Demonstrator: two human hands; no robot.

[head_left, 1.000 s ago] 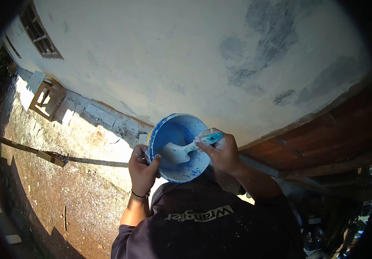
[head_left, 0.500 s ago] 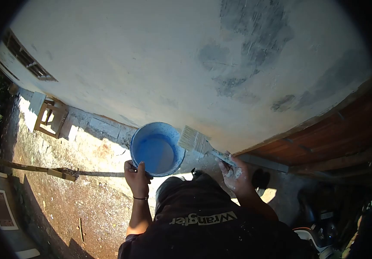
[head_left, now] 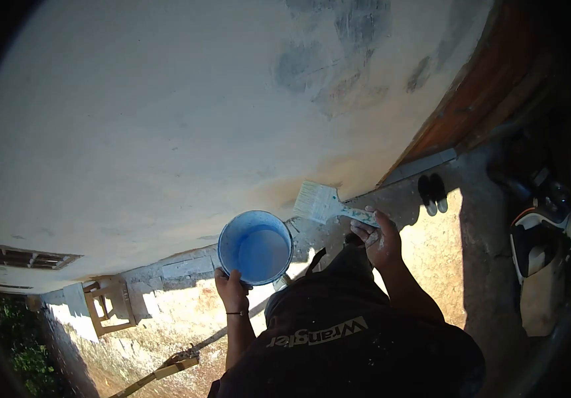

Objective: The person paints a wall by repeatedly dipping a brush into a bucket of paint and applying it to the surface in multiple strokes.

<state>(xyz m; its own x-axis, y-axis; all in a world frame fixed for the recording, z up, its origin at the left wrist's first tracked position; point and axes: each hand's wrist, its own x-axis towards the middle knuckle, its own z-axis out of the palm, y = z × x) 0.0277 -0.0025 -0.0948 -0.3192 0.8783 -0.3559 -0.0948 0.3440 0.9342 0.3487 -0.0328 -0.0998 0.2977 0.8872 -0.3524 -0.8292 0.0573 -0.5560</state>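
Observation:
My left hand (head_left: 234, 289) grips the rim of a blue bucket (head_left: 227, 232), thumb over the edge and fingers mostly hidden beneath. Pale whitish paint (head_left: 265, 253) lies inside the bucket. In my right hand (head_left: 380, 240) is a wide paintbrush (head_left: 325, 202), held by its paint-stained handle with the bristles pointing left. The bristles are just above and right of the bucket, apart from its rim. White smears mark my right fingers. In front of me rises a whitish wall (head_left: 166, 132) with dark grey patches (head_left: 299, 63).
A wooden frame-like stand (head_left: 110, 305) is by the wall at left, near a wooden pole (head_left: 176, 366). Dark shoes (head_left: 433, 192) rest on the ground at right, close to a reddish-brown wooden door (head_left: 461, 106). A motorbike (head_left: 537, 232) stands at far right.
My view has turned, so the wall and ground appear rotated. The bucket and paintbrush have shifted right in view, and the brush has moved slightly up from the rim. Both hands keep their hold.

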